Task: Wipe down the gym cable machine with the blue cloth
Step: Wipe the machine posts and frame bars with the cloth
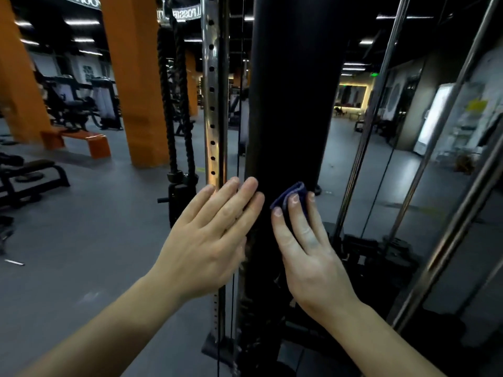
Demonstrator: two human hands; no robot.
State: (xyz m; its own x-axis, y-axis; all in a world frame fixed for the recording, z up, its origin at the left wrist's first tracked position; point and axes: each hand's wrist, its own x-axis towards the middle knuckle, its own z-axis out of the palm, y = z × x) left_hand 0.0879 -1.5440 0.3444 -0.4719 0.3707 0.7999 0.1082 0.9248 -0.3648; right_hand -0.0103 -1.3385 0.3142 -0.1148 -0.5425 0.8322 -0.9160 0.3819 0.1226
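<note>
Right hand (307, 248) presses blue cloth (292, 195) against upright black column (294, 104).

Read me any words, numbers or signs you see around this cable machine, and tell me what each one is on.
"OUR": letters on the black overhead banner, the rest cut off.
Second overhead banner: white lettering, too blurred to read.
Wall poster, yellow sign, green sign: too small to read.
Blue cloth, black column: no text shows.
</note>
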